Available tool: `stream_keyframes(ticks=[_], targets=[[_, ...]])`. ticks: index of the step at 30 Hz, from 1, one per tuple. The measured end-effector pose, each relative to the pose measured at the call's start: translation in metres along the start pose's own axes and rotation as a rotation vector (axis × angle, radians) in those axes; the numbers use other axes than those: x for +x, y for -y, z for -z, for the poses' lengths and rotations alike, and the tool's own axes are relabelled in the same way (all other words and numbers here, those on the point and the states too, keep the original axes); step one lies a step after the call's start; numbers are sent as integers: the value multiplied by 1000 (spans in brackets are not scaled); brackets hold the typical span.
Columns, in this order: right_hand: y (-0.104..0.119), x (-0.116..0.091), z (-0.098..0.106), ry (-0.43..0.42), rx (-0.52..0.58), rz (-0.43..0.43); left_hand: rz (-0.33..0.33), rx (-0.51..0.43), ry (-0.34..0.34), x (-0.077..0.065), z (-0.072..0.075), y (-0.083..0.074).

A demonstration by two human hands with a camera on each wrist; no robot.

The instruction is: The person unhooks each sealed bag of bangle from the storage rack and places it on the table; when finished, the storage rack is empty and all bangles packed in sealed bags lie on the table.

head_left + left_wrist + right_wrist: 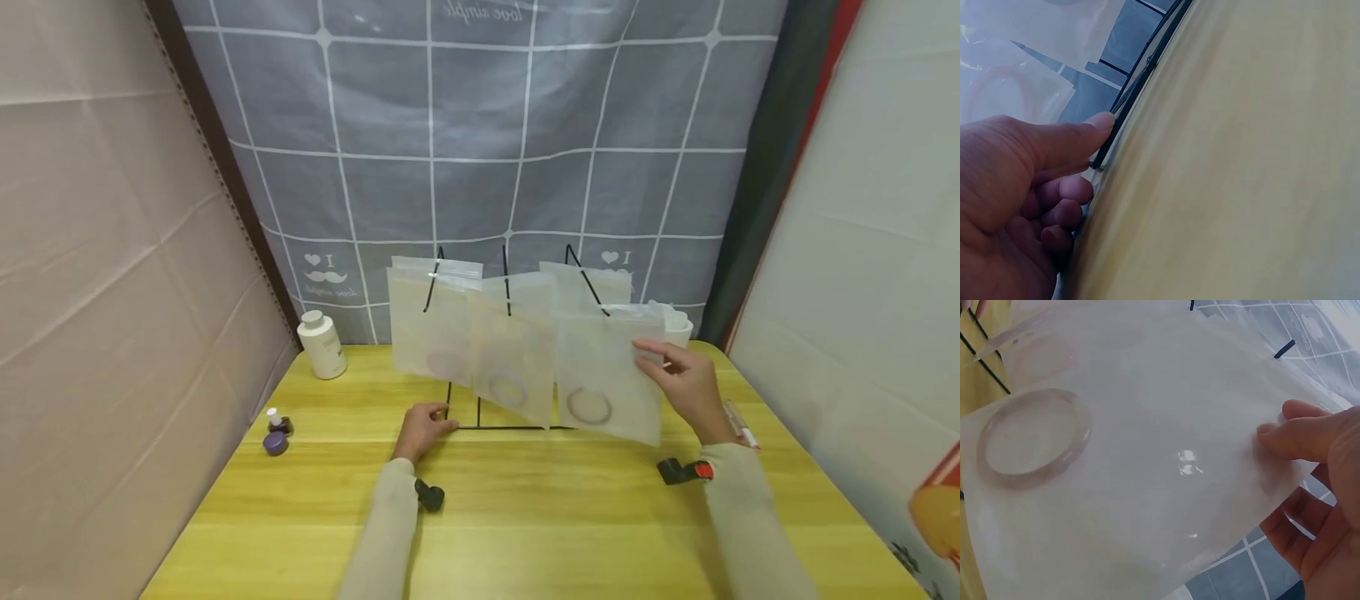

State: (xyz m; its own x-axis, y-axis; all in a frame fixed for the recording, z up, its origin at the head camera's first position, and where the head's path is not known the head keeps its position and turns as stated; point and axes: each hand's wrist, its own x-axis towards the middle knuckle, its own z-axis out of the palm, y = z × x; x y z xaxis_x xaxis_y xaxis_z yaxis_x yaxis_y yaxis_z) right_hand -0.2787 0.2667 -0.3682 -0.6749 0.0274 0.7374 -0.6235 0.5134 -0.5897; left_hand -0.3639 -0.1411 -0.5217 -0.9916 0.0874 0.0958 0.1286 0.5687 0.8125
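Note:
A black wire display rack (pixel 498 428) stands on the table with translucent zip bags hanging from its hooks. My left hand (pixel 422 429) pinches the left front corner of the rack's base; the left wrist view shows the thumb (pixel 1100 122) on the wire. On the right hook hangs a zip bag (pixel 615 354) with a pinkish-brown bangle (pixel 1022 481) at its bottom. Its right edge is pinched between the thumb and fingers of my right hand (pixel 688 387). The middle bag (pixel 517 333) and left bag (pixel 427 321) each hold a ring-shaped item, faintly visible.
A white bottle (pixel 322 346) stands at the back left, with a small dark bottle (pixel 281 425) and a purple lid (pixel 275 443) nearer. Behind the right bag is a white container (pixel 678 327). A slim tube (pixel 742 425) lies at right. A grey checked cloth (pixel 480 108) hangs behind.

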Motion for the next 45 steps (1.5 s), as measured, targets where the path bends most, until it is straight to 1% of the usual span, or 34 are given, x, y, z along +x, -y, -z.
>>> stream_keyframes(ticks=[6,13,17,19,20,22,24,25,28,30,32,33,34,35,37,39,40,41,42,44,45], targets=[[9,-2,4,24,-42,29,0,-15,-6,-1,1,1],[29,-2,11,-17,-88,90,-19,-16,-10,-2,-1,0],[36,-5,18,-6,-107,124,-3,-17,-9,-3,-1,1],[35,-8,25,9,-104,116,6,-16,-13,-3,0,2],[33,-10,29,20,-98,97,11,-16,-16,-4,0,2],[29,-17,43,45,-78,32,11,-16,-19,-5,1,3],[24,-27,62,75,-60,-50,4,-14,-22,-5,0,3],[22,-33,73,89,-54,-102,-2,-12,-22,-5,0,3],[16,-55,111,163,-72,-321,-9,-8,-18,-3,-1,2],[6,-70,137,246,-114,-511,-15,3,-18,-1,-2,1],[-10,-81,161,380,-167,-689,-10,7,-20,-1,-2,0],[-21,-87,171,449,-166,-760,-14,10,-21,-1,-3,-1],[-32,-92,180,512,-192,-831,-14,13,-27,-1,-2,-2],[-44,-97,187,568,-197,-884,-11,14,-31,-1,-2,-2],[-67,-109,200,673,-188,-918,-6,10,-37,-2,-1,-4],[-88,-122,209,729,-189,-936,-4,8,-37,-2,0,-5],[-99,-128,212,752,-196,-918,2,5,-35,-2,0,-5],[-107,-133,215,771,-196,-902,3,0,-31,-2,0,-5],[-113,-137,216,789,-221,-879,2,-1,-28,-2,0,-4],[-125,-142,217,790,-265,-881,2,-6,-23,-2,-1,-3],[-131,-144,217,782,-277,-898,2,-7,-24,-2,-1,-2]])
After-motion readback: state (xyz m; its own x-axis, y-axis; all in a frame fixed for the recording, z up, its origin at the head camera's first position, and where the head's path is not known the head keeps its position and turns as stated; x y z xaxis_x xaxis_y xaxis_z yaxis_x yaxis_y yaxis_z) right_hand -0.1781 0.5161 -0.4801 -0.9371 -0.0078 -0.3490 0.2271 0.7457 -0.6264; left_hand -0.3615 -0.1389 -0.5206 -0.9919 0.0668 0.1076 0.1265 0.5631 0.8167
